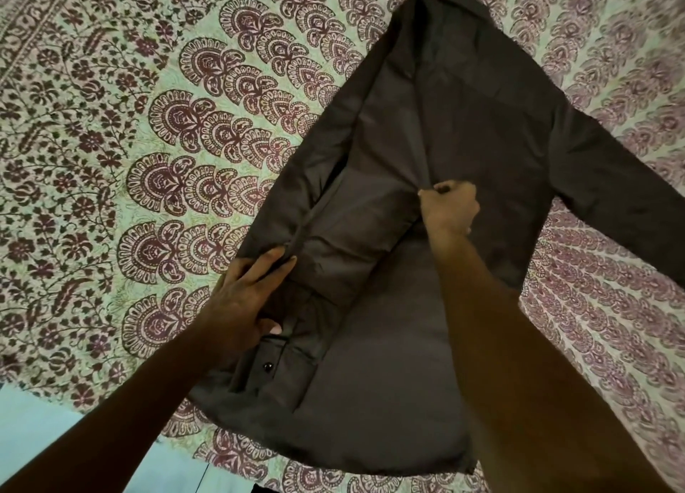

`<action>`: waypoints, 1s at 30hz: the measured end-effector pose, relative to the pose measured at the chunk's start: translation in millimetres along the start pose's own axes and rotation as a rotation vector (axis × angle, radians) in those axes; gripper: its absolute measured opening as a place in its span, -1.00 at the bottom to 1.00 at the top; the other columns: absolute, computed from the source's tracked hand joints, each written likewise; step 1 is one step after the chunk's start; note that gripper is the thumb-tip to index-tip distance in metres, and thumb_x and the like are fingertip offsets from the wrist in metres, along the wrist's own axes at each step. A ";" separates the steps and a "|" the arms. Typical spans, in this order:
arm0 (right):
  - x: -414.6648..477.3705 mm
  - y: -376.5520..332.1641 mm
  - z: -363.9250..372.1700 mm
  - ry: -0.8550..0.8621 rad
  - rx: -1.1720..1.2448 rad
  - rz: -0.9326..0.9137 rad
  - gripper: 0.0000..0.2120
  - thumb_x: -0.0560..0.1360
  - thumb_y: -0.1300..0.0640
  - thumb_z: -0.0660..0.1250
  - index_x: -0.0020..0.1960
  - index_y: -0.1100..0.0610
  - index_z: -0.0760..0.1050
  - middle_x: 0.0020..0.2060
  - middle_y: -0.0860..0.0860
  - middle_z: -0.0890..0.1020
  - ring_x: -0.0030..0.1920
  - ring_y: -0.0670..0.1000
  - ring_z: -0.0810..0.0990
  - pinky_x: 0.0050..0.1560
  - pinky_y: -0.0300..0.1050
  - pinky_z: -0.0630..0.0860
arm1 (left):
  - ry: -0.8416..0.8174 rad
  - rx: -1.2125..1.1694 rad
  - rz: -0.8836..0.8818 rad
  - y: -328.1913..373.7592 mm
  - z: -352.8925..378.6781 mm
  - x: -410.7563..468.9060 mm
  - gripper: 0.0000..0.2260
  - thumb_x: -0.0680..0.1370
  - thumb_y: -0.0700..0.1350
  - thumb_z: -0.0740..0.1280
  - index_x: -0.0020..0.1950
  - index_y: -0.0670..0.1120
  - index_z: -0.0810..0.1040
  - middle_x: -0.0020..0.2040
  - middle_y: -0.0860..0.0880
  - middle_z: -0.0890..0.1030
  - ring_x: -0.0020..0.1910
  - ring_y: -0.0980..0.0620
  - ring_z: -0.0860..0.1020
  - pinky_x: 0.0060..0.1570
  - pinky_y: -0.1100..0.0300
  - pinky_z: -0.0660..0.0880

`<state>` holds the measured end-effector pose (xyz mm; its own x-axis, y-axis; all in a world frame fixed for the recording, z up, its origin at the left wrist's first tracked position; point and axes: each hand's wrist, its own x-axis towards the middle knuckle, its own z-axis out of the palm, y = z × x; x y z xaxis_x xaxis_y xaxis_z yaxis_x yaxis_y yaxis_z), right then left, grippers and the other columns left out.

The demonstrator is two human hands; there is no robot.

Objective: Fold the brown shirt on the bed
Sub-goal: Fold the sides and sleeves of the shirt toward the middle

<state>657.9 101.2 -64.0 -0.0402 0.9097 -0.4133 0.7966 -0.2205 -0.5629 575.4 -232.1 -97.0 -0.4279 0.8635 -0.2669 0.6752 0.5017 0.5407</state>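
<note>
The brown shirt [463, 140] lies spread on the bed, collar toward the far side and hem toward the person, its dark cloth smooth with a few soft creases. Its left side is folded in over the body, and that sleeve runs down along the fold to a cuff with a dark button [267, 365] near the hem. The other sleeve stretches flat out to the right, past the picture's edge. The left hand [244, 299] grips the folded left edge, fingers curled over the cloth and thumb tucked under it. The right hand [450, 207] is clenched on a pinch of fabric at the middle of the shirt, pulling up a ridge that runs toward the collar. Open bedspread [111, 158] lies wide to the left of the shirt and in a narrower strip on the right. The spread is pale with maroon floral and fan patterns; its near edge shows at lower left, with a pale blue surface [44, 429] beyond it.
</note>
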 end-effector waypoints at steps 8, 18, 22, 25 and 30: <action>10.3 -15.1 5.6 0.004 -0.002 -0.162 -0.76 0.54 -0.02 0.46 0.15 0.05 0.55 0.02 -0.05 0.51 0.32 0.10 0.51 0.41 0.15 0.42 | 0.059 -0.101 0.028 -2.1 -2.3 7.3 -0.17 0.27 0.02 0.55 0.53 -0.10 0.44 0.53 0.05 0.31 0.36 -0.14 0.40 0.38 -0.03 0.45; 31.5 -28.7 15.7 -0.003 -0.219 -0.445 -0.72 0.53 0.00 0.48 0.19 0.01 0.53 0.22 0.01 0.52 0.33 0.11 0.45 0.34 0.32 0.29 | 0.366 -0.162 -0.171 23.4 -8.2 36.4 -0.72 0.48 -0.08 0.40 0.17 -0.10 0.64 0.23 -0.06 0.51 0.18 -0.11 0.53 0.21 -0.07 0.53; 42.4 -46.3 18.0 -0.057 -0.434 -0.746 -0.62 0.58 0.07 0.38 0.38 0.00 0.45 0.36 0.11 0.37 0.39 0.21 0.34 0.37 0.35 0.31 | 0.346 -0.016 -0.051 47.8 -21.1 95.9 -0.58 0.55 0.00 0.34 0.39 -0.09 0.53 0.45 -0.08 0.45 0.35 -0.19 0.46 0.31 -0.16 0.47; 60.0 -66.1 23.0 -0.117 -0.586 -0.961 -0.53 0.60 0.17 0.30 0.48 -0.07 0.37 0.38 0.14 0.34 0.36 0.25 0.32 0.32 0.37 0.39 | 0.273 0.173 0.017 51.2 -24.4 148.6 -0.45 0.59 0.12 0.29 0.57 -0.01 0.36 0.64 -0.02 0.25 0.56 -0.14 0.30 0.44 -0.17 0.33; 99.9 -114.8 22.5 -0.163 -0.896 -1.196 -0.26 0.48 0.34 0.32 0.55 -0.14 0.27 0.60 -0.03 0.16 0.47 0.31 0.19 0.29 0.43 0.34 | 0.215 0.320 0.022 28.7 -14.6 187.5 -0.39 0.64 0.24 0.15 0.66 0.07 0.20 0.71 0.01 0.10 0.67 -0.06 0.11 0.54 -0.14 0.21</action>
<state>548.8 209.5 -56.8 -0.9324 0.3309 -0.1455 0.3383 0.9406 -0.0288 505.8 -56.5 -119.9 -0.5045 0.8609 -0.0657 0.8246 0.5029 0.2591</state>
